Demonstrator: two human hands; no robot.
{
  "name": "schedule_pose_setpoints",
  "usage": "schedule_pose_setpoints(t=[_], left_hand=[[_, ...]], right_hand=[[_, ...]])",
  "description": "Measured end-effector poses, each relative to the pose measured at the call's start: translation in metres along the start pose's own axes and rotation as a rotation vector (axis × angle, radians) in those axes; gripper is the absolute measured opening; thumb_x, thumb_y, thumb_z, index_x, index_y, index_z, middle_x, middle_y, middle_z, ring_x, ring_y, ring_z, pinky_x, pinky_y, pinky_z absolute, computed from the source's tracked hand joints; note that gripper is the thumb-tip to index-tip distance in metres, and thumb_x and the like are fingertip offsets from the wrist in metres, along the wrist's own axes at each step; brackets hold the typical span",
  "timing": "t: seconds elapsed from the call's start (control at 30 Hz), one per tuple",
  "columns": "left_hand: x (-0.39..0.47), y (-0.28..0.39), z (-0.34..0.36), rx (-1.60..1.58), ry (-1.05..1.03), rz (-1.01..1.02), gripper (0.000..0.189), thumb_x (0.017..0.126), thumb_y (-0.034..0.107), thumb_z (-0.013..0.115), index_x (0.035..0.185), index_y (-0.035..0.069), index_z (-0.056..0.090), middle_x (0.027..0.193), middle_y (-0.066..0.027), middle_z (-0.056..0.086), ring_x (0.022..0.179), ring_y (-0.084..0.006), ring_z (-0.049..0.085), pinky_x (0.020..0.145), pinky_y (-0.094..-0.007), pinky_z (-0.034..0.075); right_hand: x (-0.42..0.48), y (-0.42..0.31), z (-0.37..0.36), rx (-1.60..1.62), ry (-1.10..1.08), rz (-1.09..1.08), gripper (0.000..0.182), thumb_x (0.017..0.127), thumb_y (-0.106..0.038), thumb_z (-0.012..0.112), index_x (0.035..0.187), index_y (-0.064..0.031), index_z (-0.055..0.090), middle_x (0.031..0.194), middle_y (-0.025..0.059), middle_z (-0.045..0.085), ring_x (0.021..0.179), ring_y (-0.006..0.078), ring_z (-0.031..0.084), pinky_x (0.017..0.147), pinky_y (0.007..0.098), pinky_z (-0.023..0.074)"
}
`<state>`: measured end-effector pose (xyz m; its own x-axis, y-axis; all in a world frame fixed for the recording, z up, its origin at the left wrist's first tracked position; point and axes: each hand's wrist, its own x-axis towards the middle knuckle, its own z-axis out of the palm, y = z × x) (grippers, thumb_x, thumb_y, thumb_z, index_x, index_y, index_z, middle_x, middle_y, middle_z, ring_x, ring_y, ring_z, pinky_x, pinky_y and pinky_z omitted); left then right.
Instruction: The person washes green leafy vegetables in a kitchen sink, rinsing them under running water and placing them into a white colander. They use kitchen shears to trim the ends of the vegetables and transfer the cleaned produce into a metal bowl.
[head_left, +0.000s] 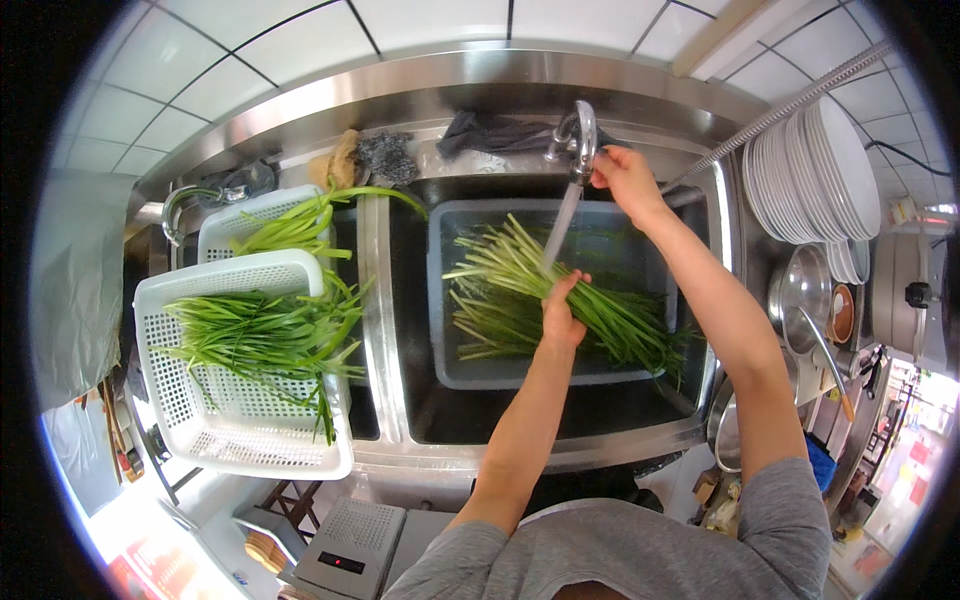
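My left hand (564, 311) is closed around a bunch of long green leafy stalks (517, 262), pale ends pointing up and left. Water runs from the chrome faucet (585, 139) onto the bunch near my fingers. More stalks lie below it in a grey plastic tub (437, 300) of water, set in the sink basin. My right hand (619, 180) is raised beside the faucet spout, fingers bent with the tips close together; whether they touch the spout or hold something I cannot tell. At the left, a white perforated basket (247, 442) holds more green stalks (247, 330).
A second basket (281, 202) with broad green leaves and another faucet (180, 210) are at the left. Scouring pads (386, 157) and a dark cloth (495, 135) lie along the back ledge. Stacked white plates (810, 172), a metal bowl (802, 300) and a ladle stand at the right.
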<state>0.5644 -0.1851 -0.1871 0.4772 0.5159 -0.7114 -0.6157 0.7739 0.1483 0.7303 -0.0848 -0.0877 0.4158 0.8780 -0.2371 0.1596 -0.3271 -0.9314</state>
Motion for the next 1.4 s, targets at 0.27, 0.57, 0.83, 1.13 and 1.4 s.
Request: schedule_pose_setpoints(t=[0.27, 0.57, 0.83, 1.13, 1.4], left_hand=[[-0.026, 0.042, 0.032, 0.404, 0.08, 0.203, 0.013, 0.08, 0.013, 0.064, 0.09, 0.007, 0.059, 0.092, -0.0059, 0.062, 0.092, -0.0214, 0.053, 0.083, -0.0467, 0.04], [-0.1, 0.089, 0.099, 0.491, -0.168, 0.584, 0.016, 0.078, -0.004, 0.06, 0.092, 0.004, 0.055, 0.085, -0.006, 0.06, 0.084, -0.0197, 0.057, 0.09, -0.0388, 0.037], [-0.166, 0.128, 0.147, 0.77, -0.264, 0.802, 0.017, 0.073, -0.01, 0.058, 0.086, 0.001, 0.057, 0.081, -0.0065, 0.061, 0.081, -0.0193, 0.057, 0.085, -0.0348, 0.04], [-0.24, 0.189, 0.189, 0.592, -0.398, 0.803, 0.014, 0.075, -0.007, 0.058, 0.088, -0.002, 0.056, 0.08, -0.0105, 0.061, 0.077, -0.0209, 0.059, 0.07, -0.0323, 0.049], [-0.308, 0.271, 0.197, 0.404, -0.5, 0.907, 0.009, 0.081, 0.0, 0.053, 0.089, -0.005, 0.052, 0.083, -0.0132, 0.055, 0.079, -0.025, 0.057, 0.081, -0.0449, 0.052]], right_hand=[[0.017, -0.016, -0.008, 0.263, -0.018, 0.313, 0.02, 0.09, -0.018, 0.05, 0.09, 0.0004, 0.059, 0.08, 0.0044, 0.061, 0.066, 0.012, 0.055, 0.06, 0.0272, 0.0482], [-0.052, -0.042, -0.011, 0.117, -0.176, 0.141, 0.027, 0.092, -0.024, 0.051, 0.103, -0.0001, 0.057, 0.085, 0.0065, 0.059, 0.068, 0.0118, 0.055, 0.059, 0.0276, 0.0465], [-0.16, -0.006, -0.032, 0.09, -0.215, 0.302, 0.029, 0.092, -0.024, 0.051, 0.11, -0.0022, 0.053, 0.091, 0.0064, 0.059, 0.071, 0.0111, 0.055, 0.064, 0.0275, 0.0482], [-0.223, 0.006, -0.035, 0.219, -0.168, 0.323, 0.028, 0.091, -0.025, 0.051, 0.109, -0.0035, 0.054, 0.089, 0.0053, 0.059, 0.072, 0.0115, 0.057, 0.063, 0.0267, 0.0487], [-0.249, 0.012, -0.037, 0.327, -0.101, 0.309, 0.027, 0.09, -0.025, 0.053, 0.107, -0.0048, 0.056, 0.089, 0.0043, 0.059, 0.073, 0.0102, 0.057, 0.061, 0.0242, 0.0485]])
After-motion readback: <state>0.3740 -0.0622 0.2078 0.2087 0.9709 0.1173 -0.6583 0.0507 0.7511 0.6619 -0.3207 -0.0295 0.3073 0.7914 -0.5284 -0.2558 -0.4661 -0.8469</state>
